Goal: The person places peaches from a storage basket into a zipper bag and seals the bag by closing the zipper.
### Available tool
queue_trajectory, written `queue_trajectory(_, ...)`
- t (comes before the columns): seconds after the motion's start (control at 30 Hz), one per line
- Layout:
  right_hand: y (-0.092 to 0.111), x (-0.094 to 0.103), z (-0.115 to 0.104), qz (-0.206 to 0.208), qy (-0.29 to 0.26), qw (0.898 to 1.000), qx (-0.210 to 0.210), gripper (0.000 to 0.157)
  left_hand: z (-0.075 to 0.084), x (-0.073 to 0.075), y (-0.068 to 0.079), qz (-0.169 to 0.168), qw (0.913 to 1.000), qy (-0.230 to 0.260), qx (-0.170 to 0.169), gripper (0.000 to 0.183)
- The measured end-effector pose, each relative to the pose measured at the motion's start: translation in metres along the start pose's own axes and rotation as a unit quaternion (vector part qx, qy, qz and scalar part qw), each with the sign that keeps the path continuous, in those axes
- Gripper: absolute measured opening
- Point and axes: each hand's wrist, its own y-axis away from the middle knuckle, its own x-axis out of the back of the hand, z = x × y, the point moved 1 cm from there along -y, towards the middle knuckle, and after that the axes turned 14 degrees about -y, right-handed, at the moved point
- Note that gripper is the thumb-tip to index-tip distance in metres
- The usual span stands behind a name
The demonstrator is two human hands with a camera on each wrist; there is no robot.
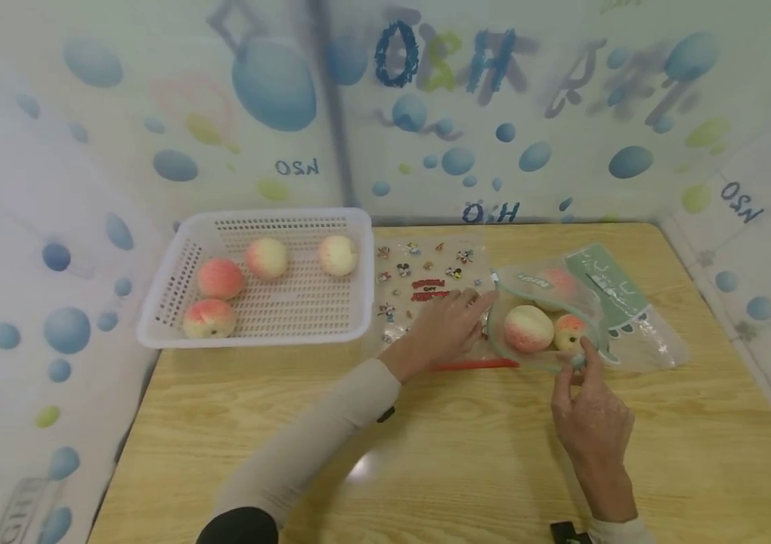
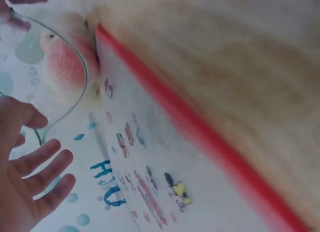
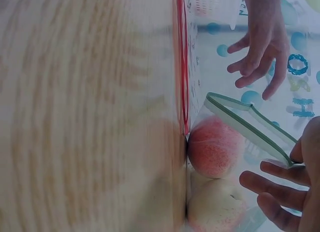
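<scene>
A clear zip bag [image 1: 613,291] with a green print lies at the right of the table, its green-edged mouth gaping toward my left side. Three peaches [image 1: 528,329] rest inside it. My right hand [image 1: 592,415] pinches the near edge of the mouth between thumb and index finger; the right wrist view shows the green zip strip [image 3: 250,127] running up to that pinch. My left hand [image 1: 443,332] hovers by the opposite side of the mouth, fingers spread and apart from the strip in the right wrist view, above a second, flat bag [image 1: 395,283] with cartoon figures.
A white perforated basket [image 1: 290,310] stands at the back left with several peaches [image 1: 267,258] in it. The flat bag has a red zip edge [image 1: 477,365] facing me. Walls patterned with blue bubbles rise behind and beside the wooden table [image 1: 467,461].
</scene>
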Motion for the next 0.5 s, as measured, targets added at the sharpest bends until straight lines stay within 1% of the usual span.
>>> queue_trajectory(0.07, 0.0, 0.0, 0.001, 0.0, -0.001, 1.0, -0.002, 0.044, -0.003, -0.002, -0.009, 0.012, 0.9994, -0.029, 0.014, 0.054)
queue_trajectory(0.1, 0.0, 0.001, 0.001, 0.0, -0.001, 1.0, -0.002, 0.044, -0.004, -0.003, -0.014, 0.012, 0.9989, -0.042, 0.017, 0.055)
queue_trajectory(0.17, 0.0, 0.001, 0.001, 0.003, 0.0, 1.0, -0.001, 0.044, -0.005, -0.005, -0.021, -0.003, 0.9983, -0.053, 0.023, 0.06)
queue_trajectory(0.23, 0.0, 0.001, 0.002, 0.005, 0.001, 1.0, 0.002, 0.044, -0.005, -0.008, -0.028, -0.024, 0.9979, -0.055, 0.023, 0.059)
queue_trajectory(0.33, -0.001, 0.002, 0.003, 0.008, 0.002, 1.0, 0.007, 0.043, -0.005, -0.011, -0.033, -0.048, 0.9981, -0.032, 0.022, 0.056)
queue_trajectory(0.4, -0.002, 0.002, 0.003, 0.012, 0.003, 1.0, 0.01, 0.043, -0.005, -0.012, -0.036, -0.049, 0.9986, -0.007, 0.019, 0.052)
queue_trajectory(0.5, -0.004, 0.004, 0.003, 0.017, 0.005, 1.0, 0.011, 0.043, -0.004, -0.013, -0.038, -0.045, 0.9982, 0.037, 0.014, 0.051)
